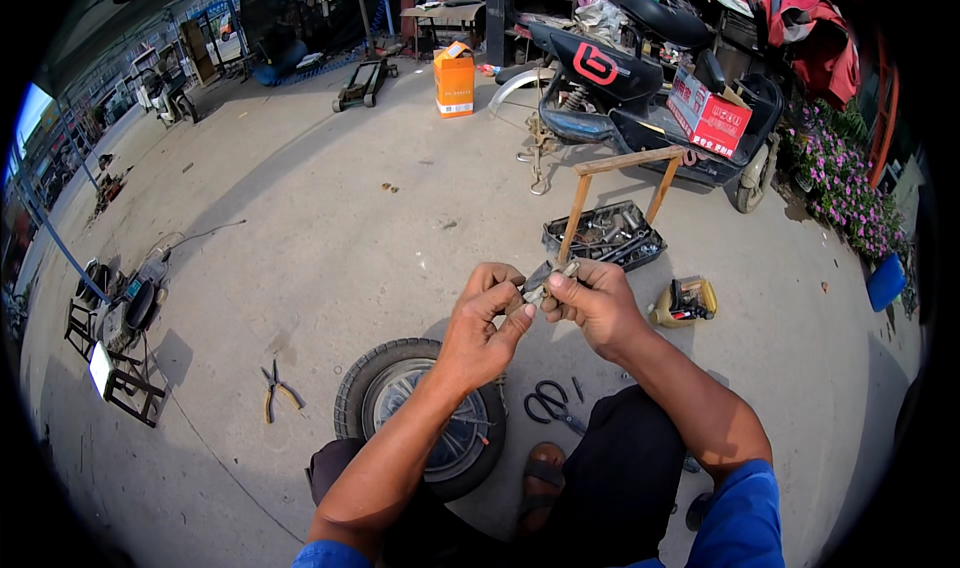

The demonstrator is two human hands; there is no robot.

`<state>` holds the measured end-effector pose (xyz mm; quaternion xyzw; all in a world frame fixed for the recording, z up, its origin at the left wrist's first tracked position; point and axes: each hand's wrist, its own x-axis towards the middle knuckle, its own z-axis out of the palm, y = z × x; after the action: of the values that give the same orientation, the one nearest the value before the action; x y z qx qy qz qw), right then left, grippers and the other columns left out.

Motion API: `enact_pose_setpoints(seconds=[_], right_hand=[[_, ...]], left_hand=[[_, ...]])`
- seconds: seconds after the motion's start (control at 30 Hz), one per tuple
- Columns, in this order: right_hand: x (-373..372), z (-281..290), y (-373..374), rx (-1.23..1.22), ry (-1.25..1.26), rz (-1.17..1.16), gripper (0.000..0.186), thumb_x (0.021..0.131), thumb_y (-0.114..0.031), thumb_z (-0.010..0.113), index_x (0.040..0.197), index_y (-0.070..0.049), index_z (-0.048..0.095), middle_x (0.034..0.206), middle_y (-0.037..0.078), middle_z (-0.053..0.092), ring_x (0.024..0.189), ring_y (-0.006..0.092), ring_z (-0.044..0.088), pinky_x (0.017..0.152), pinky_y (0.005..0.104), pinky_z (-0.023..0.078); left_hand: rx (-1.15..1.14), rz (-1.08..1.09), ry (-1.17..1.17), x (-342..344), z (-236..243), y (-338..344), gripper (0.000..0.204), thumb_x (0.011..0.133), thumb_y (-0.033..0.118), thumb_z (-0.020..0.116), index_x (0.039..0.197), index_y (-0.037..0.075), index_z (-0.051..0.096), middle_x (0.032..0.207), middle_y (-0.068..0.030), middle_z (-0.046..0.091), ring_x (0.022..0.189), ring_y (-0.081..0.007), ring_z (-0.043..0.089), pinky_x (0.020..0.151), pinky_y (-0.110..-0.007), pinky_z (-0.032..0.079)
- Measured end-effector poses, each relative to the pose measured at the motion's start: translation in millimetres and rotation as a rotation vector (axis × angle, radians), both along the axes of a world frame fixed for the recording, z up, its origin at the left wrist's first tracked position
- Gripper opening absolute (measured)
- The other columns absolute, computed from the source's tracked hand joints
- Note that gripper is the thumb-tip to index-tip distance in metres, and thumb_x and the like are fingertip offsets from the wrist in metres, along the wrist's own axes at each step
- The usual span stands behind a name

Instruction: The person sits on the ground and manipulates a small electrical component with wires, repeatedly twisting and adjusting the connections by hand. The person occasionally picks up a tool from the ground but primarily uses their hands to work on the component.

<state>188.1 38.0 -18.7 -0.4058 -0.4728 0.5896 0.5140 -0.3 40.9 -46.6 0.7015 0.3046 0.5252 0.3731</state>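
Observation:
Both hands meet at the centre, raised over the ground. My left hand (486,320) is closed, with thumb and fingers pinching a small grey, dirt-smeared piece (537,282). From the other side my right hand (598,306) pinches the same piece; its exact kind is hard to make out, since fingers cover much of it. Below my left forearm a wheel with a black tyre (361,383) lies flat on the concrete. A pair of black-handled scissors (546,402) lies to the right of the wheel. Pliers with yellow handles (270,393) lie to its left.
Beyond my hands stands a black tool tray (640,253) with a wooden handle frame (628,160). A cut yellow container (664,313) with small items sits at right. Farther off are a black scooter (600,118), an orange box (454,83), a floor jack (362,86) and a stool (135,393).

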Motion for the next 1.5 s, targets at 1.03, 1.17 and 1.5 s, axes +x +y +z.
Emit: enact_pose_setpoints(seconds=[1.03, 1.17, 1.5], right_hand=[[-4.7, 3.6, 2.2, 0.021, -0.027, -0.049, 0.025, 0.092, -0.023, 0.068, 0.087, 0.001, 0.063, 0.075, 0.007, 0.064, 0.065, 0.0131, 0.060, 0.061, 0.0261, 0.049], [3.2, 2.0, 3.1, -0.013, -0.029, -0.049, 0.025, 0.093, -0.023, 0.069, 0.091, 0.002, 0.064, 0.078, 0.008, 0.064, 0.068, 0.0129, 0.061, 0.063, 0.0265, 0.051], [4.1, -3.0, 2.6, -0.023, -0.006, 0.015, 0.026, 0.092, -0.023, 0.070, 0.092, 0.003, 0.065, 0.080, 0.007, 0.065, 0.068, 0.0141, 0.062, 0.062, 0.0271, 0.052]], left_hand=[[-0.295, -0.105, -0.220, 7.8, -12.2, 4.7, 0.020, 0.096, 0.015, 0.064, 0.085, -0.002, 0.064, 0.095, -0.0034, 0.059, 0.080, -0.0092, 0.051, 0.071, -0.027, 0.042], [-0.382, -0.155, -0.232, 5.5, -5.3, 4.1, 0.019, 0.094, 0.015, 0.066, 0.091, -0.004, 0.070, 0.096, -0.0052, 0.065, 0.083, -0.0111, 0.055, 0.075, -0.028, 0.044], [-0.425, -0.075, -0.278, 9.1, -4.3, -3.2, 0.014, 0.090, 0.010, 0.070, 0.087, -0.004, 0.073, 0.100, -0.0057, 0.062, 0.083, -0.0117, 0.053, 0.073, -0.027, 0.042]])
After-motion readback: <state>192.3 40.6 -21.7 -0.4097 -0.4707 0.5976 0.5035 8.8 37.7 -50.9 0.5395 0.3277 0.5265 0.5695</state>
